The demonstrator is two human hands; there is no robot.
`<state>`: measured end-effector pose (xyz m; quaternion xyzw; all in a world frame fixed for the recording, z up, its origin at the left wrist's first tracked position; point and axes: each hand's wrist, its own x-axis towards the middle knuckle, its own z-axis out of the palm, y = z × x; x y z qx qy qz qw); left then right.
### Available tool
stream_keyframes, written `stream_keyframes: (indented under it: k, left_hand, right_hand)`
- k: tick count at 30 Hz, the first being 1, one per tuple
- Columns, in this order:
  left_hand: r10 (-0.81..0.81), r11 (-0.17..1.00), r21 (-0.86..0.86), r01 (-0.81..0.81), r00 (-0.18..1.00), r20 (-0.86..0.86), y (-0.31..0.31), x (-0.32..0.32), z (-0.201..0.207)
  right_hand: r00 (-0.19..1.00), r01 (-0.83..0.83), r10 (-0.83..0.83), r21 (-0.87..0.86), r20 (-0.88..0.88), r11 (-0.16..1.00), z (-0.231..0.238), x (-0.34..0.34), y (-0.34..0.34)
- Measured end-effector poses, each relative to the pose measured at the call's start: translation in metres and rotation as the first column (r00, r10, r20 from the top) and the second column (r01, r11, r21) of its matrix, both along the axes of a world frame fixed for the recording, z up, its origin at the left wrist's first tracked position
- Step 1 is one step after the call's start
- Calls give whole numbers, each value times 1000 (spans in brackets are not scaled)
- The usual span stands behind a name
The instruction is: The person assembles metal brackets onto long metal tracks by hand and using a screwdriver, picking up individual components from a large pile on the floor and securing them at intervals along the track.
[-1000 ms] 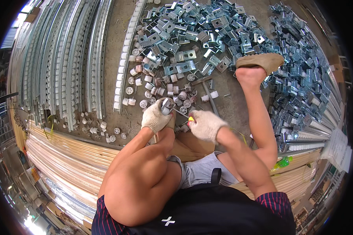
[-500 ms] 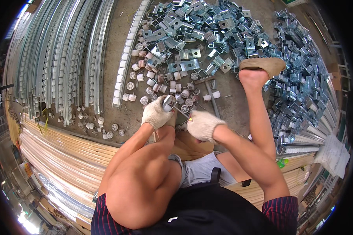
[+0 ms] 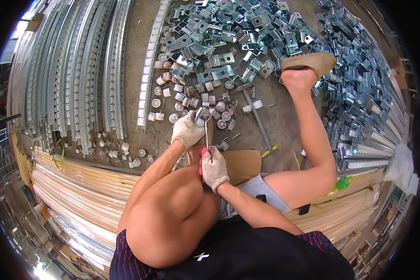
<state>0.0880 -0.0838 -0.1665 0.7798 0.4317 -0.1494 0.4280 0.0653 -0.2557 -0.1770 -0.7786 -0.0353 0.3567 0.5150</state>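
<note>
My left hand [image 3: 188, 129], in a white knit glove, is closed around a small white roller [image 3: 200, 122] with a shiny metal piece on it. Gloved too, my right hand [image 3: 214, 169] grips the red handle of a screwdriver [image 3: 206, 136] near my left knee. The thin metal shaft points away from me, and its tip meets the piece in my left hand; exactly what it touches is too small to make out. Just beyond both hands lie loose white rollers [image 3: 212, 100], some with pink-stained sides.
A hammer [image 3: 259, 122] lies right of the rollers. Shiny metal brackets [image 3: 219, 28] form a large heap beyond them, with another pile [image 3: 359, 93] at the right. Roller-filled metal rails [image 3: 84, 70] run along the left. A cardboard piece [image 3: 242, 164] lies beside my right hand.
My right hand has swung left and nearer to me, bringing the screwdriver from a slant to almost straight ahead. My left hand has shifted slightly and still holds the roller.
</note>
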Motion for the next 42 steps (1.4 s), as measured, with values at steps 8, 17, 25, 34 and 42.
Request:
stream_keyframes:
  k: [8,17,25,34,42]
  left_hand:
    - [-64,997,-44,68,995,81,-14,-34,-10]
    - [-24,997,-71,29,997,72,-14,-32,0]
    - [-33,999,8,32,994,107,-15,-16,-22]
    - [-42,997,65,41,999,19,-14,-18,-32]
    - [73,955,-294,-44,993,88,7,-31,-49]
  right_hand:
    - [879,18,27,-89,476,996,17,203,-54]
    - [724,-665,689,-286,-21,690,77,106,-62]
    - [777,-612,627,-295,-53,734,51,93,-53]
    - [682,-596,432,-107,-590,796,63,105,-16]
    - [956,-237,283,-370,75,898,-6,30,-45]
